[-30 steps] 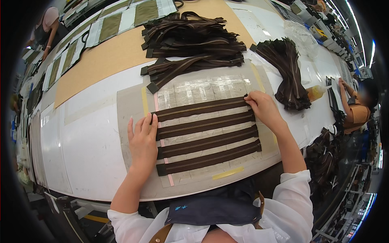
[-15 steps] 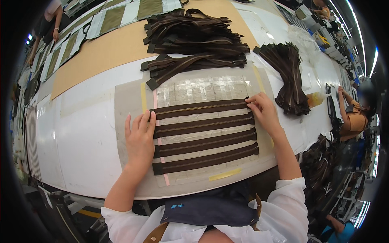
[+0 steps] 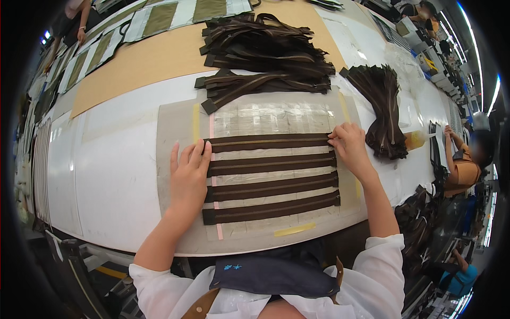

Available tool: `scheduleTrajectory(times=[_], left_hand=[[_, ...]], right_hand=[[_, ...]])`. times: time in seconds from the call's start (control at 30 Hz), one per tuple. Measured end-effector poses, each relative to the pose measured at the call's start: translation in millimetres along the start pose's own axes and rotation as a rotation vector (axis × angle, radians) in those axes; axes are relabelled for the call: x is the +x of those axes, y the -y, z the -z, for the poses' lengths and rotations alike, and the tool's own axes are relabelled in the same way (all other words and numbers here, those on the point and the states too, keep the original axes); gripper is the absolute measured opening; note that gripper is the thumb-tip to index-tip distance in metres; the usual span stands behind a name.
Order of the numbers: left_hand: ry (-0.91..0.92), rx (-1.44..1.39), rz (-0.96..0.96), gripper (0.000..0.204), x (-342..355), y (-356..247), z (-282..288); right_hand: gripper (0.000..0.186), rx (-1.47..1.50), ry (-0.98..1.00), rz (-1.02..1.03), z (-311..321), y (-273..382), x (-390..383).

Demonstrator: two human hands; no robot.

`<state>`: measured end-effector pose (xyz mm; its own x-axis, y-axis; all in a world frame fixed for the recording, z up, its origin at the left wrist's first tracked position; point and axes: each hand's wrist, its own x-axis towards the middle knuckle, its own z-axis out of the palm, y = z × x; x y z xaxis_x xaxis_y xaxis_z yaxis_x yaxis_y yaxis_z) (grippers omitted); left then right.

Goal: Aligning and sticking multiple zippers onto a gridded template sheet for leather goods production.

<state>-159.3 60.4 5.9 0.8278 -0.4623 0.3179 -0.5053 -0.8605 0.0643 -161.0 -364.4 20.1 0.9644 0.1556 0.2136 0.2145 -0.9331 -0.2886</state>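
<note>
Four-cornered and flat, a grey board [image 3: 172, 133] with clear tape on it carries several dark brown zippers in spaced rows. The farthest zipper [image 3: 268, 142] stretches between my two hands, its metal teeth facing up. My left hand [image 3: 187, 173] lies at its left end, fingers stretched out and apart, fingertips touching the end. At the other end, my right hand [image 3: 349, 143] pinches the zipper tip between thumb and fingers. Below it, the second zipper [image 3: 271, 164], the third zipper [image 3: 273, 185] and the nearest zipper [image 3: 273, 208] lie untouched.
Beyond the board sits a heap of brown zippers [image 3: 265, 50]; a tied-looking bundle [image 3: 380, 109] lies to its right. A yellowish bottle [image 3: 415, 140] stands beside that bundle. Olive-and-white fabric pieces [image 3: 159, 21] line the far left. A co-worker in orange [image 3: 461, 165] sits at right.
The view has shifted slightly, so the table and zippers appear a little to the right. Both hands keep their places at the farthest zipper's ends, which looks straighter and more level.
</note>
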Motion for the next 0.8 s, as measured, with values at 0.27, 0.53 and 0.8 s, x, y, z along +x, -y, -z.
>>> scheduleTrajectory(times=[0.27,0.53,0.8], left_hand=[[-0.032,-0.063,0.023,0.054,-4.5,8.9,-4.8],[-0.014,-0.063,-0.009,0.051,-7.6,13.9,-6.4],[-0.004,-0.102,-0.032,0.049,-3.6,9.3,-6.5]], right_hand=[[0.019,-0.019,-0.023,-0.029,-7.5,1.3,-7.3],[0.035,0.092,-0.024,0.130,2.4,86.0,20.3],[0.090,0.081,0.261,0.548,-90.1,183.4,48.8]])
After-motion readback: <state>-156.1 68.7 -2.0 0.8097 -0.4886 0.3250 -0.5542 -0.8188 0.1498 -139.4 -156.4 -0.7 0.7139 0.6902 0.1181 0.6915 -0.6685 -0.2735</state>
